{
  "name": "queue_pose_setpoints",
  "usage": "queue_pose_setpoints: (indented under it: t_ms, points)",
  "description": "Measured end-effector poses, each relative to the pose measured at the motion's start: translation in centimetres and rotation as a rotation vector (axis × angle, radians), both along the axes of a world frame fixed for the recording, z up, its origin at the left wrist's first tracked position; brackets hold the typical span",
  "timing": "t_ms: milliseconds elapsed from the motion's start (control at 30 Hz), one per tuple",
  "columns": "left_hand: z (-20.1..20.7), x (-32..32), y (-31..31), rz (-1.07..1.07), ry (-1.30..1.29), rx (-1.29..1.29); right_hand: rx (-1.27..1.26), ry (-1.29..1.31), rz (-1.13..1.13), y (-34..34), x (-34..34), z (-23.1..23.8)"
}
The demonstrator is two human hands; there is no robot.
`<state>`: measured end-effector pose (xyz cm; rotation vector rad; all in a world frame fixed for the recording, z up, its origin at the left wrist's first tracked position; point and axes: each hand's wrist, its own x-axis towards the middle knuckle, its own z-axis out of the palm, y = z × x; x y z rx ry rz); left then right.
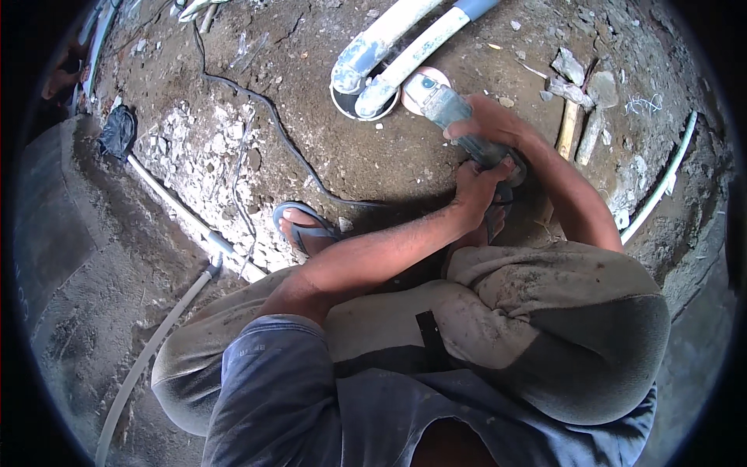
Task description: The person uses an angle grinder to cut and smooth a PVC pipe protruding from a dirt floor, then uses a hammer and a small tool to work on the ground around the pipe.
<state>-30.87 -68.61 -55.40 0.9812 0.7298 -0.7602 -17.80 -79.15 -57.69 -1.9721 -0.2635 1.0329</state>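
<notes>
Bare dirt floor (366,156) lies open left of the grey angle grinder (451,117), crossed only by a black cable (272,117). Ahead, two white plastic pipes (389,47) block the way; to the right lie a wooden-handled hammer (570,124) and grey rubble (572,78).

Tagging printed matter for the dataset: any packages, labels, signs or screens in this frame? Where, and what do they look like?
Small label on the grey-green angle grinder: a pale patch with a blue mark on the head near the round disc, above the right hand; too small to make out more.
No packages, signs or screens show on the dirt ground.
</notes>
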Motion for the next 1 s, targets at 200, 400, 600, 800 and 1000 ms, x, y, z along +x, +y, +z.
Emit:
queue_pose_setpoints:
  t_ms: [200,400,600,800,1000]
  points:
    - [-0.3,-0.5,-0.5,-0.003,0.013,-0.03,-0.043,0.005,0.022,-0.3,-0.2,-0.1]
    - [-0.2,-1.1,-0.6,0.025,0.063,-0.061,0.022,0.056,0.011,0.3,-0.7,-0.3]
    - [-0.5,-0.9,-0.5,0.025,-0.016,-0.06,0.048,0.059,-0.016,0.0,-0.8,-1.2]
    - [-0.1,0.4,-0.1,-0.043,0.07,-0.074,0.101,0.038,-0.072,-0.5,-0.3,-2.1]
    - [0.5,1.0,0.3,-0.05,0.122,-0.063,0.118,-0.003,-0.119,-0.5,-0.2,-0.2]
